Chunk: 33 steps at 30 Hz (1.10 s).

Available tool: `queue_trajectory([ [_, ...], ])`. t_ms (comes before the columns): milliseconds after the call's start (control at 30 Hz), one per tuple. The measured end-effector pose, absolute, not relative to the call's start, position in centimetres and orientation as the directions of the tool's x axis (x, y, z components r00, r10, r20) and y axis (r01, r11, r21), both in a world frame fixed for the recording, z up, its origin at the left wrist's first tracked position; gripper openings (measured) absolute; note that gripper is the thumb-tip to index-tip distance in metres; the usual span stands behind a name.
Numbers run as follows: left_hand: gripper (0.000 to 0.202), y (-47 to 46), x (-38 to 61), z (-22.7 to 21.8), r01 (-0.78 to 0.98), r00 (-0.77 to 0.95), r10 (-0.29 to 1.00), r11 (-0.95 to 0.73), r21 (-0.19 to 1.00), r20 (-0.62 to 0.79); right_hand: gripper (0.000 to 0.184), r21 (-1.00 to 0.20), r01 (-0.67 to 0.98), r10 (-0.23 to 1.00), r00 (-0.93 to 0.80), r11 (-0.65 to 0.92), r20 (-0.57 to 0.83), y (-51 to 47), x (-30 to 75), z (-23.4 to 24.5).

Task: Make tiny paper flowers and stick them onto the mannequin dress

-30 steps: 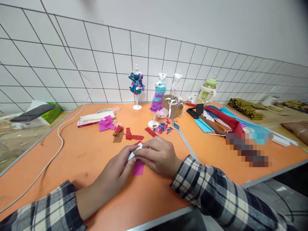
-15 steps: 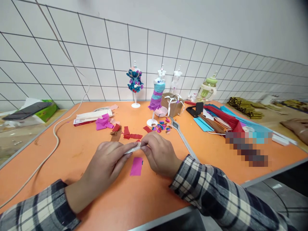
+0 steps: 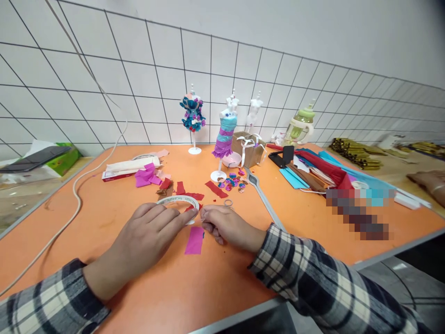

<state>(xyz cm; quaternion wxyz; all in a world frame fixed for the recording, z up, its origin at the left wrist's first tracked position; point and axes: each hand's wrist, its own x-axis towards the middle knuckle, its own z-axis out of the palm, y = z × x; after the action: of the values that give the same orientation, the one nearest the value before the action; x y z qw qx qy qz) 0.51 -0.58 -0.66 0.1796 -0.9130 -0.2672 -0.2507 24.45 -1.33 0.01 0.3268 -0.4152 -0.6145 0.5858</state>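
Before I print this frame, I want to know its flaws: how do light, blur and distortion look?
In the head view, light is fairly even, with soft shadows on the table; some lettering on the tape roll is discernible; the wall tiles stretch toward the right; the upper-right corner darkens; a pixelated patch hides detail.

Left hand (image 3: 148, 234), gripping a white tape roll (image 3: 181, 198). Right hand (image 3: 231, 227), just beside it, fingers curled; contents too small to tell. Pink paper (image 3: 194, 240), one piece, flat on the orange table (image 3: 146, 297). Dress forms, three: one in blue ruffles (image 3: 192, 115), one banded blue and purple (image 3: 225, 134), one white (image 3: 256, 110). Sequins (image 3: 232, 181), loose, near the pink bowl (image 3: 232, 160). Bottle (image 3: 301, 124), green-lidded, upright, behind.
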Motion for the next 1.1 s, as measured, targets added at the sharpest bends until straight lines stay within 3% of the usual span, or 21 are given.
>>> queue_trajectory([
  [133,0.041,-0.3,0.4,-0.9,0.599,0.694,0.455,-0.794,-0.098,0.557,0.028,-0.857,0.32,0.897,-0.322,0.403,0.302,-0.8,25.5,-0.5],
  [200,0.04,-0.3,0.4,-0.8,0.591,0.695,0.447,-0.802,-0.092,0.563,0.021,-0.735,0.367,0.819,-0.321,0.57,0.475,-0.8,25.8,-0.5],
  [267,0.04,-0.4,0.5,-0.7,0.576,0.701,0.432,-0.812,-0.094,0.567,0.029,-0.555,0.419,0.694,-0.383,0.719,0.61,-1.0,26.0,-0.6],
  [367,0.037,-0.7,0.9,-0.5,0.569,0.694,0.428,-0.819,-0.076,0.58,0.019,-0.293,0.485,0.524,-0.454,0.824,0.721,-1.1,25.9,-0.5],
  [467,0.035,-1.0,1.2,-0.4,0.56,0.692,0.437,-0.827,-0.045,0.574,0.02,-0.174,0.518,0.447,-0.466,0.838,0.764,-1.2,25.9,-0.4],
  [567,0.038,-1.2,1.5,-0.3,0.558,0.702,0.421,-0.826,-0.077,0.574,0.023,-0.221,0.57,0.531,-0.461,0.792,0.711,-1.5,25.8,-0.1],
  [733,0.028,-1.4,1.7,0.0,0.605,0.715,0.386,-0.759,-0.241,0.583,0.014,-0.474,0.649,0.801,-0.433,0.595,0.412,-2.5,24.9,0.3],
  [833,0.021,-1.3,1.7,0.1,0.591,0.724,0.356,-0.762,-0.266,0.591,0.017,-0.56,0.652,0.858,-0.423,0.511,0.291,-2.9,24.2,0.1],
  [1000,0.03,-1.4,1.8,-0.1,0.536,0.722,0.318,-0.819,-0.206,0.615,0.025,-0.548,0.708,0.895,-0.357,0.445,0.266,-3.1,24.1,-0.1],
  [1100,0.026,-1.4,1.5,-0.8,0.543,0.709,0.35,-0.825,-0.157,0.612,0.027,-0.512,0.748,0.906,-0.327,0.422,0.268,-3.0,24.3,0.0],
])
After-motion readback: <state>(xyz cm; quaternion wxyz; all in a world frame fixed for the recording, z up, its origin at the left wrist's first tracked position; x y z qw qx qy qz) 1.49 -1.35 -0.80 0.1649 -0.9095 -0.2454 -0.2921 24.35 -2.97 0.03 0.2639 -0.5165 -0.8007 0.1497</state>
